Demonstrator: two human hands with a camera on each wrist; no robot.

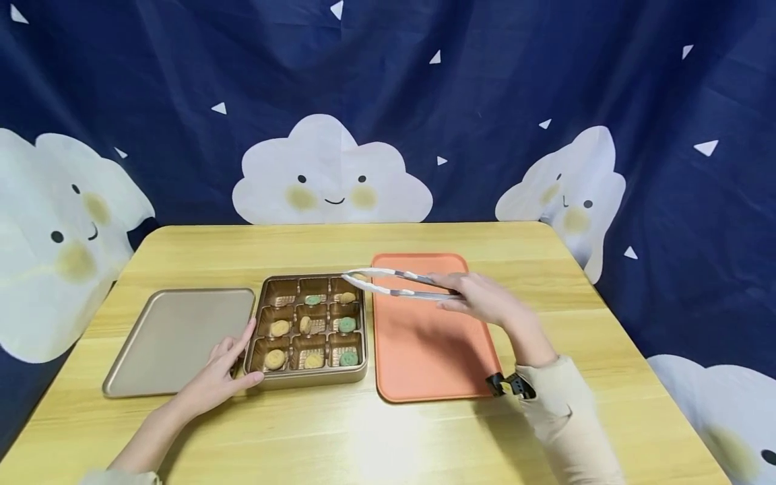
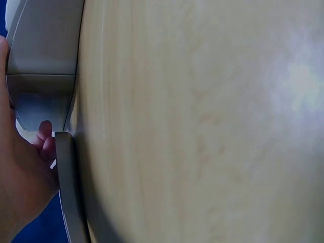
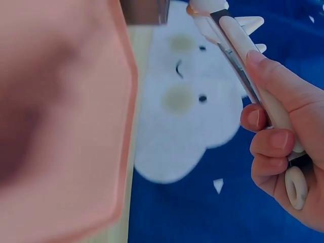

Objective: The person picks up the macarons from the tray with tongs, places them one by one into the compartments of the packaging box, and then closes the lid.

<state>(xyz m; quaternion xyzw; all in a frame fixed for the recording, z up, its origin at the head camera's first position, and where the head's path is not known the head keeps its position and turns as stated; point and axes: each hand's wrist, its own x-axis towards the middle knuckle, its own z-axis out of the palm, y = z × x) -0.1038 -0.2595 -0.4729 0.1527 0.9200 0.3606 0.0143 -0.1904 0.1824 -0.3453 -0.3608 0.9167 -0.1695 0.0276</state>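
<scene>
Gripped in my right hand (image 1: 479, 296) is a pair of white-tipped tongs (image 1: 418, 286). In the head view the tongs' ends reach over the back right corner of the cookie tin (image 1: 315, 379), with a small tan cookie (image 1: 362, 277) between them. The tin's brown divided insert holds several yellow cookies (image 1: 275, 359) and green cookies (image 1: 348, 358); one yellow cookie (image 1: 305, 325) in the middle compartment stands on edge. My left hand (image 1: 218, 374) touches the tin's front left corner, index finger along the left side and thumb at the front.
A flat gold lid (image 1: 182, 337) lies left of the tin, partly under my left hand. Right of the tin is an orange tray (image 1: 436, 364), below my right hand. Everything stands on a wooden table (image 1: 327, 438) before a blue cloud-print curtain (image 1: 388, 81).
</scene>
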